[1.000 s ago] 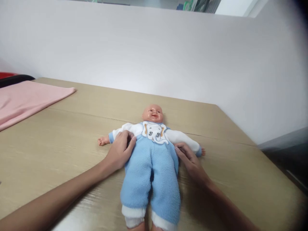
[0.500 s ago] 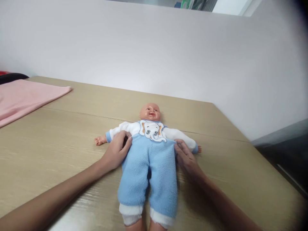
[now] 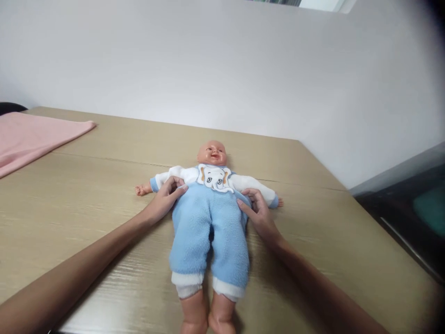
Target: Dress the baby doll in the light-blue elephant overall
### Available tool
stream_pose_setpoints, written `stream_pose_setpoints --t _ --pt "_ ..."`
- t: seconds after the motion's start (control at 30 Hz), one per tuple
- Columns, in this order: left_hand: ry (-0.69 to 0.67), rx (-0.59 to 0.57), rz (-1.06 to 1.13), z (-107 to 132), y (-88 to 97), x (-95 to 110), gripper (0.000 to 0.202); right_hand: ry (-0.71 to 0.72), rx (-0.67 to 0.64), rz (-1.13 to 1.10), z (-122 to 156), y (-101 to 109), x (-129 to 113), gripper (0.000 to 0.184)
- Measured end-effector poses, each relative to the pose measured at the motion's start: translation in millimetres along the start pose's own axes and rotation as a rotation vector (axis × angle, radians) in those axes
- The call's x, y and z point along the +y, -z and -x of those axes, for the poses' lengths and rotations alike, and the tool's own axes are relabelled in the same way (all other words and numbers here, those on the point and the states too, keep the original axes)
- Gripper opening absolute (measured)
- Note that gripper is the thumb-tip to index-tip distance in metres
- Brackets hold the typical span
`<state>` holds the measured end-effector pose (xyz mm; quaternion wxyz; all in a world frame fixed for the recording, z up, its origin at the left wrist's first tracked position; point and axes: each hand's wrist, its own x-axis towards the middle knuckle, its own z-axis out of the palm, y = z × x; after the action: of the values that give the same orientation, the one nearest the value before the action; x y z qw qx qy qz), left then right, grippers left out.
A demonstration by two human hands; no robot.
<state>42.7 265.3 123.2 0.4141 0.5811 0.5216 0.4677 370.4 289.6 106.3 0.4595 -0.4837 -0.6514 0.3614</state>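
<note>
A baby doll (image 3: 212, 154) lies on its back, head away from me and arms spread wide. Its top (image 3: 255, 183) has white sleeves with blue cuffs and an elephant face on the chest. Light blue fleece pants (image 3: 194, 222) with white cuffs cover its legs to about the shins; its bare lower legs point towards me. On the left side of the waist, my left hand (image 3: 168, 195) is closed on the pants' edge. My right hand (image 3: 259, 211) grips the opposite side of the waist, thumb on top; its fingertips are partly hidden by the fabric.
A pink cloth (image 3: 38, 137) lies flat at the left of the wooden table (image 3: 104, 195). A pale wall (image 3: 194, 65) rises behind the table. Beyond the right edge is a dark object (image 3: 399, 213), and a black curved edge (image 3: 12, 107) shows at far left.
The view has shifted slightly, so more of the doll's lower legs shows. My right thumb has moved further onto the front of the waist; both hands stay at the pants.
</note>
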Motion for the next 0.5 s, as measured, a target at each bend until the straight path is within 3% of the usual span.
stream_pose_setpoints --t 0.13,0.2,0.27,0.37,0.43,0.5 --pt "-0.066 0.072 -0.245 11.7 2.9 9.3 0.034 0.201 0.141 0.239 23.6 0.7 -34.1 0.035" --pt "-0.107 0.133 -0.350 34.7 3.7 21.7 0.040 0.331 0.072 0.332 51.5 0.1 -62.5 0.029" --pt "-0.110 0.140 -0.397 70.8 2.4 34.4 0.044 0.442 -0.096 0.435 86.1 -1.7 -88.6 0.037" --pt "-0.109 0.143 -0.437 138.1 -4.0 39.5 0.048 0.611 -0.286 0.593 132.7 -7.6 -107.9 0.073" --pt "-0.110 0.076 -0.443 179.9 -9.0 27.4 0.062 0.714 -0.358 0.677 152.2 -14.0 -105.6 0.086" --pt "-0.112 -0.050 -0.413 211.3 -12.5 4.6 0.094 0.745 -0.376 0.733 163.1 -22.8 -95.6 0.087"
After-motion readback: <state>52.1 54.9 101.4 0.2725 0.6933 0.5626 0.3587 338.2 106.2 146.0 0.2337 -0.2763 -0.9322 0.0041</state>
